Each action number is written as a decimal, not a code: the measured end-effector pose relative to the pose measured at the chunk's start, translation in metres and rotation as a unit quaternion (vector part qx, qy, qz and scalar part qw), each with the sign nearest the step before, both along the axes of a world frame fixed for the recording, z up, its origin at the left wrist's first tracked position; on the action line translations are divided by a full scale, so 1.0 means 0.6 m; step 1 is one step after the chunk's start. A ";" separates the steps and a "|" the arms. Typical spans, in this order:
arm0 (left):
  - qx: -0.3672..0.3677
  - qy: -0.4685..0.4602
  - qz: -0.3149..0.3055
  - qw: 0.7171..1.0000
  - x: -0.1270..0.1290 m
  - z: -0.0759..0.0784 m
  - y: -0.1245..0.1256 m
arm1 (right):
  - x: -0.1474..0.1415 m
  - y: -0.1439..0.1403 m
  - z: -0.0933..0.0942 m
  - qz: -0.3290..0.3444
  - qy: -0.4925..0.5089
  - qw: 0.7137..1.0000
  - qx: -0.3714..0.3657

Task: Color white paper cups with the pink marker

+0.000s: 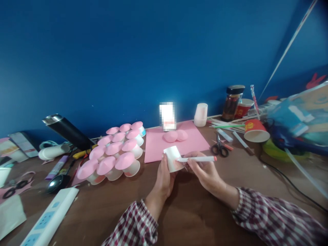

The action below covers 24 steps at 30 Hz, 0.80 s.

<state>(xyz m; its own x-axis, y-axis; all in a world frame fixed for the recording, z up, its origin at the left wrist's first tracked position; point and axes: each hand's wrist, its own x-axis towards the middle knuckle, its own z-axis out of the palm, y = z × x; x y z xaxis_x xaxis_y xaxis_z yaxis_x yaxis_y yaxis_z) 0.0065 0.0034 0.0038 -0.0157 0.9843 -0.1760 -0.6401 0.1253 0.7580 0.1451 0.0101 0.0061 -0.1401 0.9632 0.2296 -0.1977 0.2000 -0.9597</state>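
Observation:
My left hand (pixel 164 179) grips a small white paper cup (pixel 173 158), tilted on its side above the brown table. My right hand (pixel 203 171) holds a white marker (pixel 196 159) with a red end, its tip touching the cup's side. Just behind lies a pink paper sheet (pixel 194 140) with two pink paper cones (pixel 175 136) on it. To the left stands a cluster of several upturned white cups topped with pink cones (pixel 115 153).
Black scissors (pixel 219 147), straws and pens lie right of the pink sheet. A stack of white cups (pixel 200 114), a jar (pixel 232 102) and red cups (pixel 255 130) stand at the back right. A power strip (pixel 50 218), black flask (pixel 68 131) and cable (pixel 287 177) are nearby.

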 end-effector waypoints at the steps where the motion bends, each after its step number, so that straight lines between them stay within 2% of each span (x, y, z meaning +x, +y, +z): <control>1: 0.000 0.001 0.000 1.000 0.000 0.000 -0.001 | 0.000 -0.001 -0.001 -0.001 0.000 1.000 -0.004; 4: 0.000 0.004 0.006 1.000 0.001 0.000 -0.001 | 0.001 -0.001 -0.003 -0.002 0.002 1.000 -0.017; 9: 0.002 0.009 0.019 1.000 0.002 0.000 -0.001 | -0.001 -0.002 -0.001 -0.001 -0.011 1.000 0.002; 24: 0.004 0.015 0.011 1.000 0.003 0.001 -0.002 | -0.002 -0.002 0.003 -0.019 0.016 0.999 -0.027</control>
